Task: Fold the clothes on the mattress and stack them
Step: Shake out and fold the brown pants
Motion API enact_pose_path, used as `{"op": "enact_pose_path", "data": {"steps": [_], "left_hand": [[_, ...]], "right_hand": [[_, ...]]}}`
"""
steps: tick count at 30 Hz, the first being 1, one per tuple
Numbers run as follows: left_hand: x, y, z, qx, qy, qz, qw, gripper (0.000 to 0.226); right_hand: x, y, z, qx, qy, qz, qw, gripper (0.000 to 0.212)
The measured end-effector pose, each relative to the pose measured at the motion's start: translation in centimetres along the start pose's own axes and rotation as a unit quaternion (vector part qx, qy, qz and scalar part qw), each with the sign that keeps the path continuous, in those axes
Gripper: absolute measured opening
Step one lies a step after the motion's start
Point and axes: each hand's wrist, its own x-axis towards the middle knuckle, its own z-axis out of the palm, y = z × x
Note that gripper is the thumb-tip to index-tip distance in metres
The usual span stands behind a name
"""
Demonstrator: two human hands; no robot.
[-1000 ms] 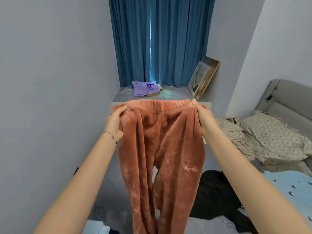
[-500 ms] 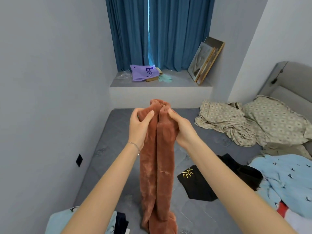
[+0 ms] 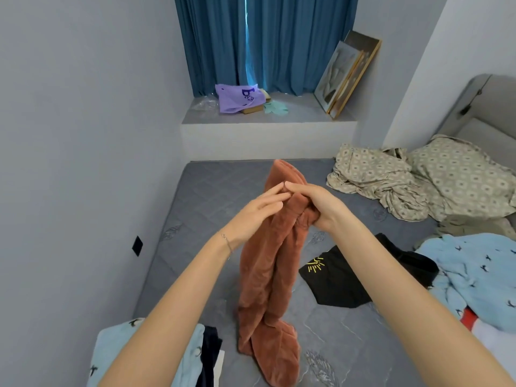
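Observation:
Rust-brown fleece trousers (image 3: 268, 269) hang folded lengthwise, leg on leg, their cuffs lying on the grey mattress (image 3: 212, 191). My right hand (image 3: 315, 208) grips the doubled waistband from the right. My left hand (image 3: 257, 210) lies against the waistband's left side with straight fingers. A black garment with a yellow sun print (image 3: 340, 277) lies to the right, beside a light blue garment with small dark bird marks (image 3: 474, 269). Folded light blue and dark clothes (image 3: 195, 356) sit at the near left.
A grey wall runs along the left. A crumpled patterned sheet (image 3: 374, 177) and pillow (image 3: 458, 174) lie at the far right by the headboard. Beyond the mattress, a window ledge (image 3: 268, 127) under blue curtains holds a purple bag (image 3: 237, 97) and leaning frames (image 3: 349, 76).
The trousers, first held up spread by the waistband, were brought together leg on leg and lowered until the cuffs rest on the mattress. My left hand has loosened to straight fingers.

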Motion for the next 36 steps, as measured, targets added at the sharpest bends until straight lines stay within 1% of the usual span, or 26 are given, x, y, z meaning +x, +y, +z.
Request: {"op": "enact_pose_path", "data": {"steps": [2,4,5,6,7,8,9,11,13,16,18,19,21,23,24,26,28,30,32,33,34,36], "left_hand": [[-0.2,-0.8,-0.8,-0.053,0.012,-0.009,0.998,0.03],[-0.2,-1.6,-1.4,-0.138,0.089,-0.023,0.986,0.024],[-0.1,-2.1,-1.6,-0.154,0.138,-0.032,0.978,0.02],[0.1,-2.8,-1.8,-0.133,0.178,-0.04,0.974,0.016],[0.3,-3.4,-1.9,-0.097,0.194,-0.047,0.975,0.015],[0.3,-3.9,-1.9,-0.075,0.184,-0.051,0.979,0.021],[0.3,-4.3,-1.8,-0.079,0.155,-0.052,0.983,0.029],[0.4,-4.5,-1.7,-0.127,0.101,-0.06,0.985,0.04],[0.6,-4.1,-1.8,-0.162,0.075,-0.065,0.982,0.043],[0.6,-3.0,-1.8,-0.137,0.083,-0.052,0.986,0.029],[0.5,-2.4,-1.8,-0.095,0.097,-0.049,0.989,0.024],[0.3,-2.3,-1.6,-0.081,0.1,-0.049,0.99,0.023],[0.1,-2.1,-1.0,-0.072,0.099,-0.049,0.991,0.021],[-0.1,-1.8,-0.2,-0.074,0.1,-0.044,0.991,0.014],[-0.2,-1.8,0.1,-0.073,0.098,-0.039,0.992,0.012],[-0.3,-1.9,0.1,-0.061,0.089,-0.03,0.994,0.018],[-0.7,-2.7,-0.5,-0.045,0.053,-0.033,0.997,0.032],[-1.5,-4.1,-1.2,-0.025,-0.01,-0.071,0.997,0.039],[-2.5,-5.9,-1.5,-0.011,-0.068,-0.138,0.988,0.041],[-3.0,-6.8,-1.6,-0.014,-0.074,-0.161,0.984,0.042],[-3.4,-7.4,-1.6,-0.025,-0.063,-0.172,0.983,0.044],[-3.9,-7.5,-1.9,-0.055,-0.021,-0.163,0.985,0.055]], "right_hand": [[0.0,0.7,-0.6,-0.008,0.017,-0.001,1.0,0.028],[-0.2,1.1,-1.3,0.001,0.008,-0.004,1.0,0.019],[-0.4,1.2,-1.6,0.011,-0.01,-0.007,1.0,0.02],[-0.6,1.3,-2.0,0.019,-0.034,-0.012,0.999,0.023],[-0.9,1.3,-2.3,0.025,-0.063,-0.02,0.997,0.027],[-1.2,1.4,-2.5,0.031,-0.094,-0.03,0.995,0.031],[-1.5,1.4,-2.6,0.039,-0.125,-0.04,0.991,0.034],[-2.0,1.4,-2.9,0.053,-0.175,-0.055,0.982,0.038],[-2.5,1.3,-3.3,0.047,-0.198,-0.065,0.977,0.039],[-3.1,0.9,-3.7,-0.039,-0.187,-0.062,0.98,0.044],[-3.7,0.3,-4.1,-0.147,-0.138,-0.053,0.978,0.045],[-4.1,0.1,-4.2,-0.212,-0.114,-0.053,0.969,0.045],[-4.4,0.2,-4.3,-0.332,-0.094,-0.065,0.936,0.045],[-4.4,0.8,-3.8,-0.399,-0.075,-0.089,0.91,0.045],[-4.4,1.1,-3.5,-0.404,-0.06,-0.109,0.906,0.044],[-4.2,1.7,-3.1,-0.376,-0.033,-0.152,0.913,0.035],[-4.2,1.7,-3.1,-0.347,-0.022,-0.178,0.921,0.022],[-4.3,1.7,-3.4,-0.307,-0.032,-0.176,0.935,0.025],[-4.5,1.8,-3.6,-0.21,-0.046,-0.157,0.964,0.03],[-4.5,1.8,-3.6,-0.149,-0.054,-0.147,0.976,0.026],[-4.6,1.8,-3.6,-0.094,-0.061,-0.139,0.984,0.022],[-4.8,1.8,-3.2,-0.007,-0.072,-0.129,0.989,0.022]]}}
